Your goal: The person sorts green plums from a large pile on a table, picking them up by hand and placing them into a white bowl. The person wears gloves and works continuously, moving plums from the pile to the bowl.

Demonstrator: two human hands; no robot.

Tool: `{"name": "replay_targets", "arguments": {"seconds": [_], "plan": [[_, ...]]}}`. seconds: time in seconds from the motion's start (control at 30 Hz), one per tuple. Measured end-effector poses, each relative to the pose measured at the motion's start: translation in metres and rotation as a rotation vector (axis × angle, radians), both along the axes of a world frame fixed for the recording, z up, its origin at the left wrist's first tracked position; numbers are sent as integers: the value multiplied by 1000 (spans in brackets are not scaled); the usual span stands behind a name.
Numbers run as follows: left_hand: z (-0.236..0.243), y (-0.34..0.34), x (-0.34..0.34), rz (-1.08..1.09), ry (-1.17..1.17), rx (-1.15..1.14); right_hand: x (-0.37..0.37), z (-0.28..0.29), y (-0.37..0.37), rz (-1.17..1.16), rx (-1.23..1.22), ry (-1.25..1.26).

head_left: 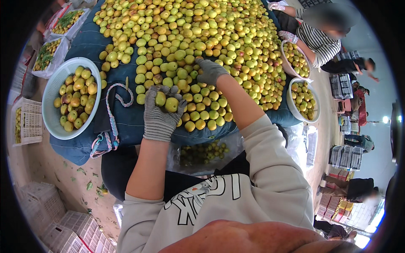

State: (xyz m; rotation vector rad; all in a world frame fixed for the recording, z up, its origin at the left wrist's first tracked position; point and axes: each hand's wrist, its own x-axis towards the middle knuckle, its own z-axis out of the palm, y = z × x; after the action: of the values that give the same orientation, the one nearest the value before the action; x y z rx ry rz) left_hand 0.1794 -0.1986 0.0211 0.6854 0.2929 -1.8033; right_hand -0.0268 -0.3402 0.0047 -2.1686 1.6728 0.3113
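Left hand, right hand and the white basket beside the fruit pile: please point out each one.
left hand (162, 114), head view, on the gloved palm holding two fruits
right hand (209, 71), head view, on the glove's back
white basket (54, 86), head view, on its left rim

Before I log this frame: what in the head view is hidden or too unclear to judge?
- Right hand: palm faces down on the fruit pile; whether it grips a fruit is hidden.
- Left hand: shows two fruits; any beneath are covered.
- Bag under table: contents blurred by plastic.
- White basket: lower fruit layers hidden.
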Motion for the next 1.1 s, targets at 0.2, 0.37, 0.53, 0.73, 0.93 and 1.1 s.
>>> {"name": "replay_targets", "arguments": {"seconds": [0.2, 0.37, 0.53, 0.73, 0.93, 1.1], "plan": [[-15, 2, -1, -103, 90, -126, -2, 3, -14, 57, -98, 92], [-13, 2, -3, -115, 72, -99, 4, -5, -23, 94, 93, 266], [-6, 0, 3, -38, -57, -18, -4, 7, -20, 68, -49, 135], [-11, 1, 8, 4, 116, -149, 14, 32, 25, -188, -106, -872], [3, 2, -3, -64, 188, -178, 33, 59, 27, -255, -192, -637], [-10, -5, 4, 118, 132, -102, -2, -1, 23, -20, -692, -141]]}}
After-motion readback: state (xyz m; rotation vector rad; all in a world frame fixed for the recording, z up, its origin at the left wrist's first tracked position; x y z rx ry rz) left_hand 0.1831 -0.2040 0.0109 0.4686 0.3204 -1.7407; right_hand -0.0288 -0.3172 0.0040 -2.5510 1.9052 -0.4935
